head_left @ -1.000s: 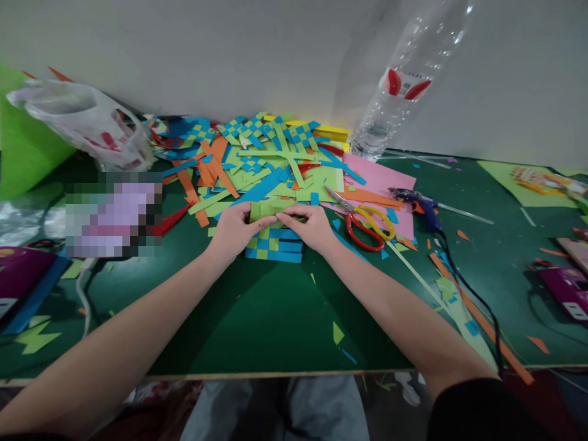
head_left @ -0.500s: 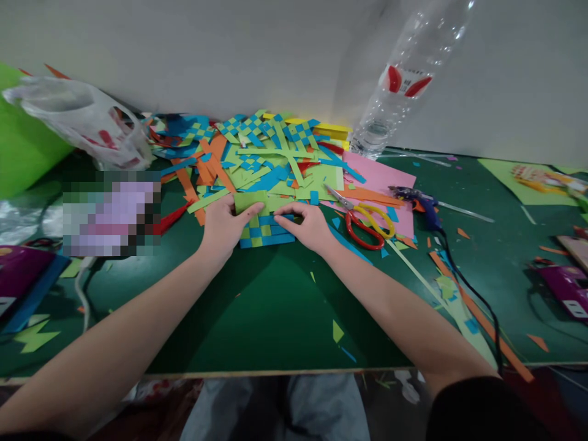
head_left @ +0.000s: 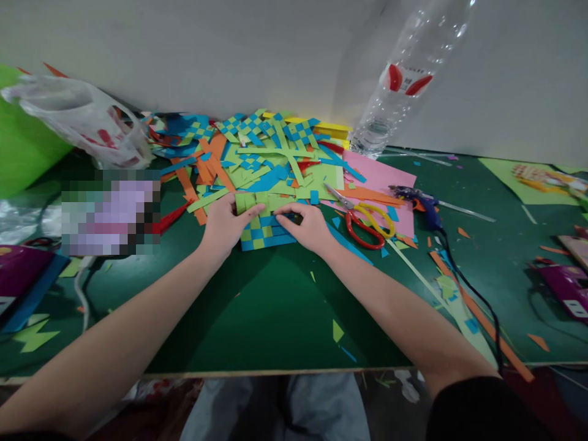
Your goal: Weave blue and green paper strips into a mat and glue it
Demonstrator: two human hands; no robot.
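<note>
A small woven paper piece, blue and green in a checker pattern, sits upon the green table between my hands. My left hand grips its left side, with the thumb lying over the green strips at the top. At the right side, my right hand has thumb and forefinger pinched together at the blue paper strips. Whether one strip or more is between those fingertips is hidden. Red-and-yellow-handled scissors lie just right of my right hand.
Behind my hands spreads a heap of cut and woven paper strips. A clear plastic bottle leans near the wall. To the right are a blue glue gun with its cord and pink paper. A white plastic bag stands left.
The green strips under my left thumb, lying as one flat patch before, now show gaps and slightly raised ends. Both hands have barely moved.
</note>
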